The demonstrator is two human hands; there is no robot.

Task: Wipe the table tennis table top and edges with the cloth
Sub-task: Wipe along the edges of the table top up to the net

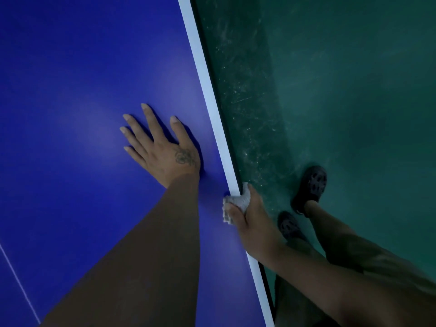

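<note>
Braces left hand (162,147) flat on blue surface (70,90), fingers spread; clamps right hand (252,220) fingers round cloth (238,200) hugging white edge (207,79), lower centre, to wipe it

Left hand (162,147) rests flat, fingers spread, on the blue table tennis table (70,90); right hand (250,218) grips a white cloth (238,200) over its white edge stripe (203,67)

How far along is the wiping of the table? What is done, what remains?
Done: unclear; the blue top shows no visible dirt. In hand: the right hand grips the cloth over the white edge, while the left hand rests flat on the top. Left: probably the edge ahead.
</note>
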